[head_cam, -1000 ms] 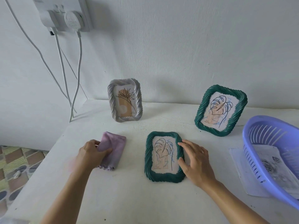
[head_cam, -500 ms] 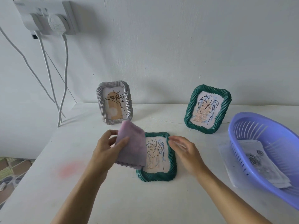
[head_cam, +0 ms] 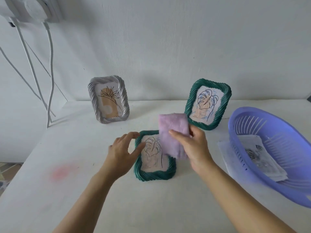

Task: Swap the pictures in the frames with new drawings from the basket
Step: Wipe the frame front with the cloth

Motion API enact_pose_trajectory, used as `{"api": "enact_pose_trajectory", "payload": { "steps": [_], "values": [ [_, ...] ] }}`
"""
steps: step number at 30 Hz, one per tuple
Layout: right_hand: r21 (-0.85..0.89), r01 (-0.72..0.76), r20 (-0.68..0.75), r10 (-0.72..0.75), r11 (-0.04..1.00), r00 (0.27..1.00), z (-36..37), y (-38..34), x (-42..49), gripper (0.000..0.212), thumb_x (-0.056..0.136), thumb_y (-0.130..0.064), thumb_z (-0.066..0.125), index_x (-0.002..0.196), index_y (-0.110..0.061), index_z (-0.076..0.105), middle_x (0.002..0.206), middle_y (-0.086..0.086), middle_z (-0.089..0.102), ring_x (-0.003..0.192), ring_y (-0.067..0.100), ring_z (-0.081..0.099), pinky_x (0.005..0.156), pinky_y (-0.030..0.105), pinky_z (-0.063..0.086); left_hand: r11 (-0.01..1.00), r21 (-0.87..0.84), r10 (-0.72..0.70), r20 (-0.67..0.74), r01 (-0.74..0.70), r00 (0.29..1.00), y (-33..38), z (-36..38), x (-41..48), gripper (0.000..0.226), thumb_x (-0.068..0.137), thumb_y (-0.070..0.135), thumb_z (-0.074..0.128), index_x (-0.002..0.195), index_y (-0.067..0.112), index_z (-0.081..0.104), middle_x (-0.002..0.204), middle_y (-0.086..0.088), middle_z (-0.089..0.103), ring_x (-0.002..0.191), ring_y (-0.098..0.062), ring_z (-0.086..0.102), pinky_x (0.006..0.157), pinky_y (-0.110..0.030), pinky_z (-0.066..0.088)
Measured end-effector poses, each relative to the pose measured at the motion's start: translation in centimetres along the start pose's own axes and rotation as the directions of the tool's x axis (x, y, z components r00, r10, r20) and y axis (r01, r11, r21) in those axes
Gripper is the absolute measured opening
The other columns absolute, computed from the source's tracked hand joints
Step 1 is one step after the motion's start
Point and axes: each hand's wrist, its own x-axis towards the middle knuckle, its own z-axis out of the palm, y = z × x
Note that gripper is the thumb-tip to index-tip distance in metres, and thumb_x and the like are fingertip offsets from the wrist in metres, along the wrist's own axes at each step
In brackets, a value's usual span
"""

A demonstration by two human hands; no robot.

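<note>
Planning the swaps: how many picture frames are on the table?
3. A grey twisted-rim frame stands back left; a green twisted-rim frame stands back right; a second green frame lies flat, front centre.

A white painted table (head_cam: pixel 50 207) stands against a plain white plastered wall (head_cam: pixel 168 47), and a faint pink smudge (head_cam: pixel 61 172) marks the tabletop towards its left side. High on the wall at the upper left sits a white plastic wall socket (head_cam: pixel 33 9) with plugs in it, from which thin white cables (head_cam: pixel 51 73) hang down to the table's back left corner. A folded lilac fleece cloth (head_cam: pixel 173 123) is raised off the table near the middle, and a strip of patterned tiled floor (head_cam: pixel 5 179) shows past the table's left edge.
</note>
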Motion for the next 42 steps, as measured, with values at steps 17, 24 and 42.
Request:
{"api": "enact_pose_trajectory", "payload": {
  "steps": [17, 24, 42],
  "values": [
    [-0.655, 0.697, 0.610, -0.341, 0.292, 0.715, 3.7, 8.0, 2.1, 0.042, 0.098, -0.031, 0.049, 0.138, -0.020, 0.057, 0.143, 0.000, 0.056, 0.137, 0.019, 0.044, 0.116, 0.041, 0.033, 0.822, 0.488, 0.155, 0.305, -0.293, 0.940, -5.0, 2.7, -2.1, 0.126, 0.067, 0.102, 0.021, 0.158, 0.021, -0.009, 0.165, 0.008, -0.014, 0.152, -0.008, -0.014, 0.119, -0.049, 0.007],
    [-0.595, 0.749, 0.702, -0.267, 0.290, 0.660, 4.4, 8.1, 1.4, 0.042, 0.097, -0.042, 0.042, 0.131, -0.027, 0.063, 0.133, -0.006, 0.059, 0.125, 0.021, 0.047, 0.106, 0.042, 0.036, 0.849, 0.444, 0.183, 0.259, -0.286, 0.948, -5.2, 2.9, -2.0, 0.121, 0.067, 0.101, 0.026, 0.158, 0.027, -0.008, 0.165, 0.010, -0.007, 0.153, -0.009, -0.008, 0.119, -0.049, 0.008],
    [-0.430, 0.886, 0.870, -0.182, 0.171, 0.458, 0.1, 7.5, 1.5, 0.034, 0.102, -0.046, 0.041, 0.134, -0.047, 0.054, 0.148, -0.021, 0.043, 0.142, 0.009, 0.031, 0.115, 0.053, 0.019, 0.846, 0.453, 0.180, 0.253, -0.281, 0.951, -5.3, 2.8, -2.0, 0.125, 0.068, 0.101, 0.027, 0.159, 0.020, 0.002, 0.165, 0.010, -0.001, 0.153, -0.009, -0.005, 0.119, -0.050, 0.009]
  ]
}}
